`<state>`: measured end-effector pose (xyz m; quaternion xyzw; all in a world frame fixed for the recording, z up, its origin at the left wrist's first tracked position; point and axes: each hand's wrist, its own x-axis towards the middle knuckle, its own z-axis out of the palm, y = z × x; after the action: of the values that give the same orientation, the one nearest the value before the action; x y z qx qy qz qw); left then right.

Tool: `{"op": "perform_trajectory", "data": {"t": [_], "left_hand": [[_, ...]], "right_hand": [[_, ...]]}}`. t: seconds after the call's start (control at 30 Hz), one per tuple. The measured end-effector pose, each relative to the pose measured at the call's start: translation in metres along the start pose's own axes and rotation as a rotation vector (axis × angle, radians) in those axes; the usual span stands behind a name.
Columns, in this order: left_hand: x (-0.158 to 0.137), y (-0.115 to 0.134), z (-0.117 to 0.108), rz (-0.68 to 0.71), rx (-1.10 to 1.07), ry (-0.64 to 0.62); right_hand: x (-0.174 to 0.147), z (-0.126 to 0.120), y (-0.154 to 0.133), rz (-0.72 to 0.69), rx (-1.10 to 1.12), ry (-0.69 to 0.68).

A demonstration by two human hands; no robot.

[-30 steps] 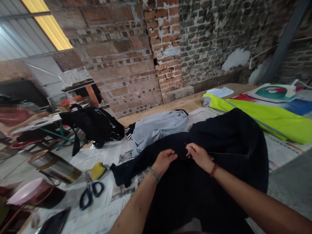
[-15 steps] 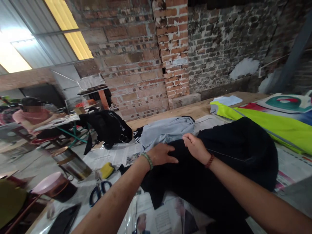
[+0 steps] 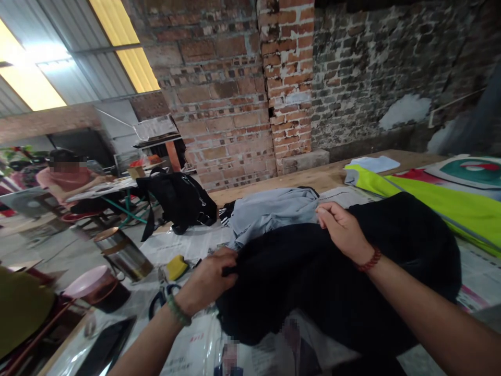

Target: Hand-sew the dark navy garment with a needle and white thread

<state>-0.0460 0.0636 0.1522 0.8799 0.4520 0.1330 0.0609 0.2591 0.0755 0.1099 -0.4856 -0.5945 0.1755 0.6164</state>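
A large black garment point(image 3: 282, 277) lies bunched over the newspaper-covered table in front of me. My left hand point(image 3: 213, 274) pinches its left edge, with a fold of dark cloth between thumb and fingers. Over the garment's far edge, my right hand point(image 3: 344, 230) is closed, fingers curled together; whether cloth is inside them is hidden. A grey garment point(image 3: 270, 206) lies crumpled just beyond both hands. Scissors point(image 3: 158, 303) rest left of my left forearm, partly covered by it, beside a yellow object point(image 3: 177, 267).
A steel flask point(image 3: 123, 256), a pink-lidded container point(image 3: 97, 287) and a dark phone-like slab point(image 3: 105, 347) stand or lie at left. A black bag point(image 3: 178, 201) sits behind them. At right are a yellow-green vest point(image 3: 430, 201) and an iron point(image 3: 469, 169). A person point(image 3: 66, 180) sits farther back.
My left hand has moved left and down and closed on the black garment, whose left part is now drawn and spread that way. My right hand has shifted right and slightly up.
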Motion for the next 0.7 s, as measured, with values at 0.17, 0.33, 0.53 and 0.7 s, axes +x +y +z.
{"op": "perform_trajectory", "data": {"t": [0.17,0.33,0.53,0.7], "left_hand": [[-0.043,0.011,-0.01,0.106,0.418,0.333],[-0.084,0.012,0.048,0.168,0.565,0.375],[-0.116,0.006,0.096,0.181,0.274,0.037],[-0.091,0.0,0.083,-0.088,0.068,0.191]], "right_hand": [[-0.01,0.008,0.011,0.036,-0.02,-0.007],[-0.023,0.02,0.036,0.074,-0.056,-0.05],[-0.037,0.014,0.061,0.128,-0.139,-0.064],[-0.045,0.008,0.063,0.125,-0.16,-0.061]]}}
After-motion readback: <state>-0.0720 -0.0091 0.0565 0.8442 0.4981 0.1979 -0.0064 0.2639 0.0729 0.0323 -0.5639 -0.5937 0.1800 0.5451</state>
